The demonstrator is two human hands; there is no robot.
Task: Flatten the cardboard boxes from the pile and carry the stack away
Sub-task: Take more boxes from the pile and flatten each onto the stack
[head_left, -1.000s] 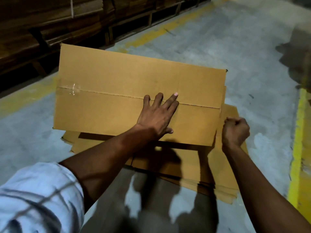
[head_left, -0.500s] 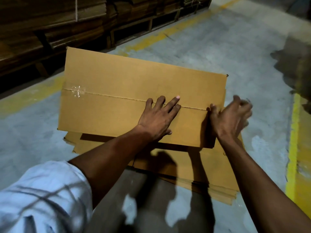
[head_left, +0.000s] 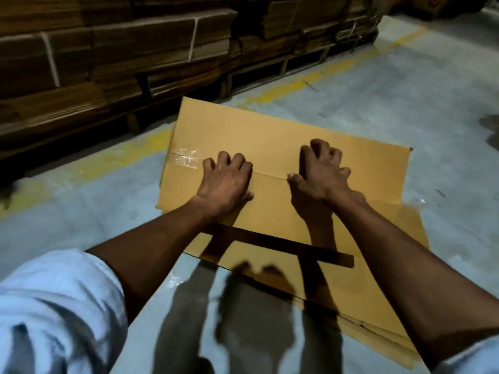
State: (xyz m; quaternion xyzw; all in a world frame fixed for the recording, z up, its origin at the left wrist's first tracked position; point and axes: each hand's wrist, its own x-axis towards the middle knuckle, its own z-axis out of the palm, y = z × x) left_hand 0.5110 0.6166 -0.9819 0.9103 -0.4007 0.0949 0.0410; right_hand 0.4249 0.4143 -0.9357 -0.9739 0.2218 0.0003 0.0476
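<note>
We see a grey concrete floor (head_left: pixel 378 85) with a worn yellow line (head_left: pixel 129 155) along strapped cardboard bundles (head_left: pixel 140 47) on wooden pallets (head_left: pixel 259 74). We note dark shadows (head_left: pixel 253 314) on the near floor.

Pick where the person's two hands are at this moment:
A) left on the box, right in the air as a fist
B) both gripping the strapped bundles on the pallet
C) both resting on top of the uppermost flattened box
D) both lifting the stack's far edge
C: the left hand and right hand both press down on the top flattened box, either side of its centre seam.
</note>
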